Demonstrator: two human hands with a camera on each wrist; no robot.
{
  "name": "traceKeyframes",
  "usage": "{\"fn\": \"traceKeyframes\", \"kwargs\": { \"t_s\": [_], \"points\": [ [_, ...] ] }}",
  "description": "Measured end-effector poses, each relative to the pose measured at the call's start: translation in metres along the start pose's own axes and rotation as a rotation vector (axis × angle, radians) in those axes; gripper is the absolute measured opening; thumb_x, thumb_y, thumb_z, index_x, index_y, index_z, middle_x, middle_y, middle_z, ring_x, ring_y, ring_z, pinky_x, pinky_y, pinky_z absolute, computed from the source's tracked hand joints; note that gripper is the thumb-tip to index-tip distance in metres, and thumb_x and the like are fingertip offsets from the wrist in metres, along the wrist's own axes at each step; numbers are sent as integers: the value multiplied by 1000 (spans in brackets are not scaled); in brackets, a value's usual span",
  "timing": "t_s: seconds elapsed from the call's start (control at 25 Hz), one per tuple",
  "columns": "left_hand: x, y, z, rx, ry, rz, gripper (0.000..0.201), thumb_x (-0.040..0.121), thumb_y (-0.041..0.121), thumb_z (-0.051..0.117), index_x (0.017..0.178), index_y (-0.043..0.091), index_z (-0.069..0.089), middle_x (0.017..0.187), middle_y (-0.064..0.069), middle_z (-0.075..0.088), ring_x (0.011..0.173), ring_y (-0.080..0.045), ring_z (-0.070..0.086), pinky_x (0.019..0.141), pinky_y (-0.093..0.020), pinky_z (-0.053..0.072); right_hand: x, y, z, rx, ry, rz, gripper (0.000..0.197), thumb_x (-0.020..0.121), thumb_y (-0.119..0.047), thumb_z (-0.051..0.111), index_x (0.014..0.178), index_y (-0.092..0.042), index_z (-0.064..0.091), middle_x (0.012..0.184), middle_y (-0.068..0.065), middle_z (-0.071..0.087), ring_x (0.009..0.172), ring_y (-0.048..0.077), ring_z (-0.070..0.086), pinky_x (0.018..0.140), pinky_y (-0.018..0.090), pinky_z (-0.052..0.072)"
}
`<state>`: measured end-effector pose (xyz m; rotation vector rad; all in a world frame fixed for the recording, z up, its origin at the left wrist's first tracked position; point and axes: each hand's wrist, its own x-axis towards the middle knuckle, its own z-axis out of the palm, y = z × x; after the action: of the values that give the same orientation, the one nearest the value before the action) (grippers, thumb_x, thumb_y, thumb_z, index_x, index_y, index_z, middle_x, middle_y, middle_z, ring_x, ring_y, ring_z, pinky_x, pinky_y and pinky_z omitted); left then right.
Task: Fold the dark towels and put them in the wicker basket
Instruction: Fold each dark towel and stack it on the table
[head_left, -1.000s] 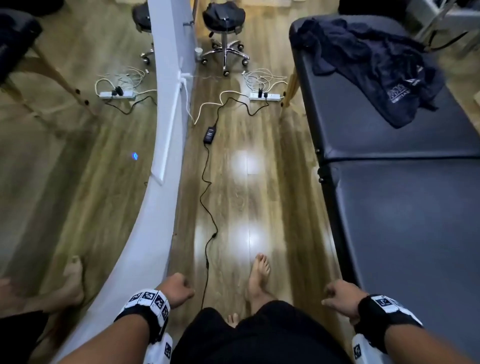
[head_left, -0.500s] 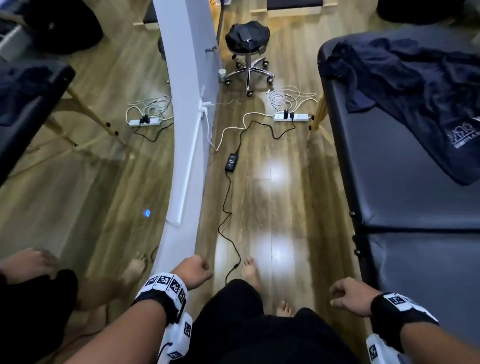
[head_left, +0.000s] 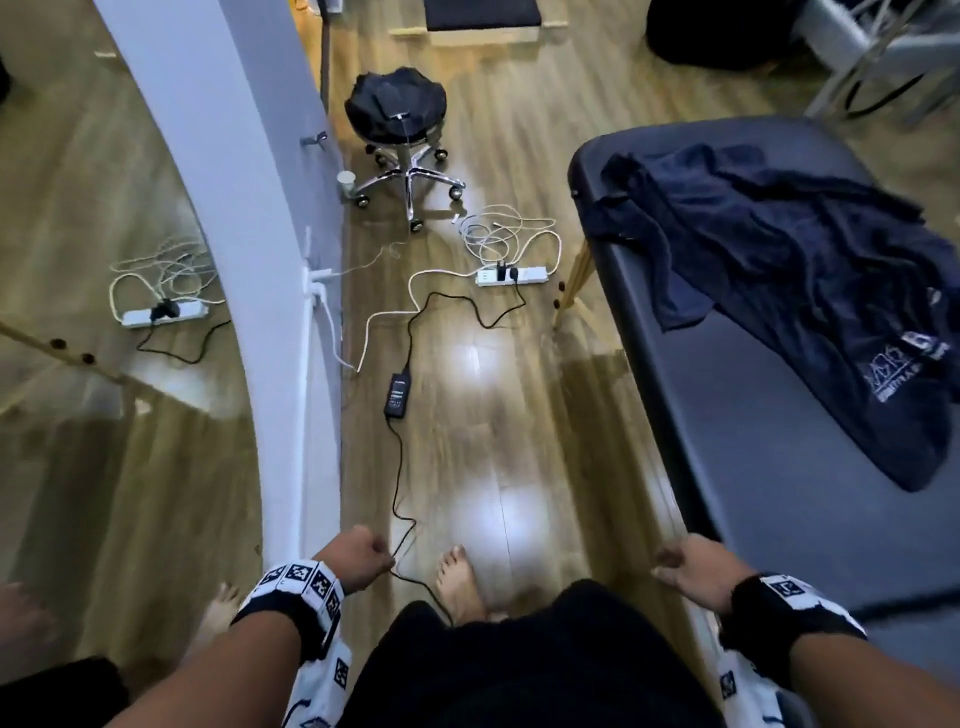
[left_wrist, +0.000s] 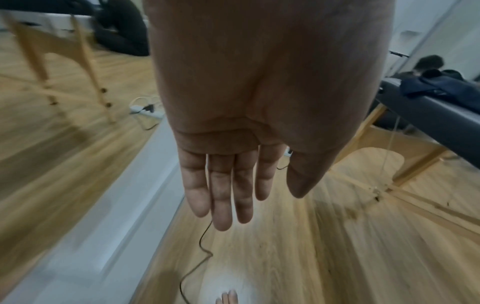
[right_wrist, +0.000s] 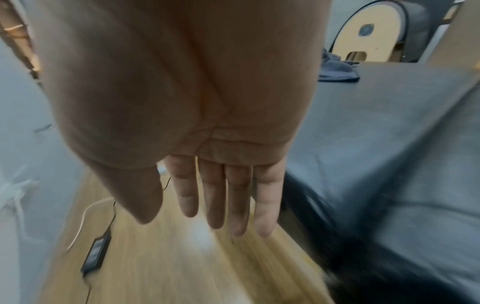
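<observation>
A dark navy towel (head_left: 810, 291) with a white logo lies crumpled on the far half of the black massage table (head_left: 727, 415) at the right. The left wrist view shows the towel (left_wrist: 441, 86) on the table's edge, and the right wrist view shows only a corner of the towel (right_wrist: 335, 70). My left hand (head_left: 363, 558) hangs over the floor beside the white partition, fingers relaxed and empty (left_wrist: 233, 195). My right hand (head_left: 685, 569) hangs by the table's near edge, also empty with straight fingers (right_wrist: 221, 205). No wicker basket is in view.
A white partition (head_left: 260, 260) runs along the left. On the wooden floor lie a black power adapter (head_left: 397, 395) with its cable, two power strips (head_left: 511, 275) and coiled white cords. A wheeled stool (head_left: 397, 111) stands at the far end.
I have walked forward along the table, so the towel is closer and further right in view. Both hands still hang empty at my sides.
</observation>
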<state>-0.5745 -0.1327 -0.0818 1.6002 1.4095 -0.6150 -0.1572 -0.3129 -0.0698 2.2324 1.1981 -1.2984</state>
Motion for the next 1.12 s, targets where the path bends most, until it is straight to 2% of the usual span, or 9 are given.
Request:
{"fn": "traceKeyframes", "kwargs": {
  "t_s": [0.08,0.2,0.36,0.48,0.64,0.72,0.88,1.0,1.12],
  "points": [
    [24,24,-35,69,-15,28,21,89,21,60,87,2,68,73,-5,61,59,-15,56,54,-20,42,13,-18,-34,87,63,9,33,91,-36,67,120,-20,70,121,-3,71,114,16,64,96,25,48],
    [61,67,-79,153,-46,71,15,90,20,59,78,12,62,65,1,57,57,-8,54,45,-17,35,36,-35,-77,227,151,1,25,93,-29,66,116,-19,70,117,-2,72,105,13,66,89,22,48],
    [111,129,-132,240,-52,131,15,90,18,60,77,12,61,58,4,52,50,-5,50,49,-19,38,72,-45,-130,407,153,-34,19,94,-26,67,112,-21,67,105,-4,72,68,9,71,50,9,45],
    [141,191,-176,316,-32,158,19,89,17,59,71,12,60,57,1,51,51,-11,51,53,-23,38,96,-45,-187,484,210,-75,9,90,-29,70,98,-28,68,92,-5,74,70,9,70,67,24,58],
    [183,282,-220,368,31,222,15,83,30,63,71,23,57,74,3,61,76,-19,63,65,-25,41,121,-29,-269,512,369,-54,3,88,-32,69,90,-31,67,87,-7,73,86,12,68,83,28,53],
    [196,327,-227,386,35,294,10,81,34,63,84,25,61,85,0,66,84,-22,66,70,-26,45,126,-20,-298,517,431,19,6,86,-29,70,92,-28,69,88,-6,73,90,15,67,84,27,51],
    [222,428,-239,536,39,560,28,88,29,57,113,19,65,110,-3,70,101,-21,64,81,-24,45,145,-1,-343,573,553,241,5,82,-29,68,86,-28,67,93,-1,75,98,24,69,85,28,50],
    [235,498,-251,552,78,769,23,88,30,57,108,22,67,103,-1,72,99,-22,65,84,-29,49,158,0,-375,502,641,342,21,84,-29,67,104,-23,69,113,5,69,106,30,65,88,34,51],
    [252,554,-265,515,62,861,18,87,32,56,102,25,65,91,0,72,91,-23,66,81,-31,52,174,3,-409,579,761,420,50,85,-24,70,132,-19,53,137,8,44,113,36,60,95,41,49]
  ]
}}
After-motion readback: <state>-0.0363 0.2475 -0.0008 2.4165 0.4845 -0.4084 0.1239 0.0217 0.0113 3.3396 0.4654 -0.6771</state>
